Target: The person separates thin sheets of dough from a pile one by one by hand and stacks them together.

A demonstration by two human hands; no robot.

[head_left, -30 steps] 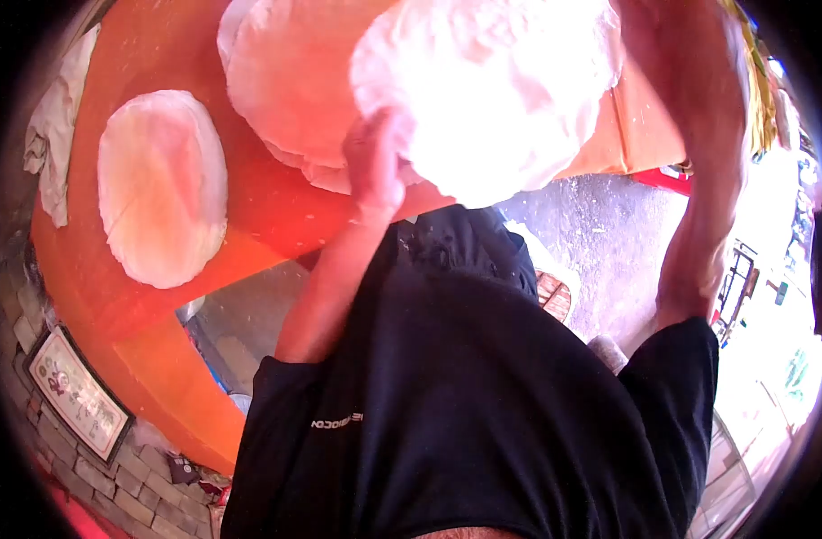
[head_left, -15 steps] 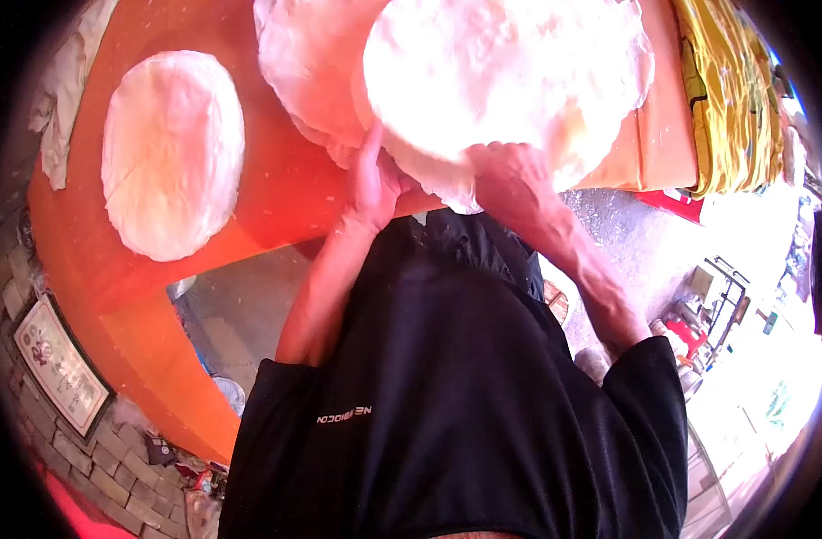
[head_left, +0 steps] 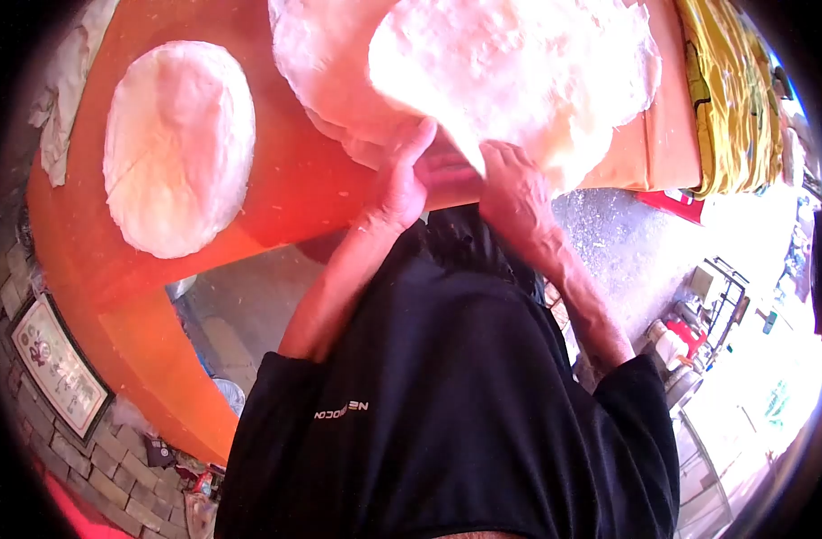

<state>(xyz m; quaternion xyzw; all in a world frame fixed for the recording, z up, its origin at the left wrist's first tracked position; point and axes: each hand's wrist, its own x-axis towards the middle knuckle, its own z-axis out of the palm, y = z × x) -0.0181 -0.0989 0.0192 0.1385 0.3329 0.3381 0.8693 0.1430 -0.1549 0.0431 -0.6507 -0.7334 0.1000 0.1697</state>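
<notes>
Several thin, floppy white sheets, like flattened dough, lie overlapped at the top middle; I cannot tell their material for sure. My right hand is closed on the near edge of the top white sheet, pulling it into a pointed fold. Just left of that fold is my left hand, thumb raised and fingers stretched to the right beneath the lifted edge. Its fingers are partly blurred. A wider white sheet shows under the top one on the left.
An oval white piece lies on the left of the orange table. Folded yellow cloth rests at the table's right end, and pale cloth at the far left. A framed picture stands lower left.
My left hand has moved right, closer to my right hand, with its fingers now under the edge. The near edge of the top sheet has been drawn up into a fold.
</notes>
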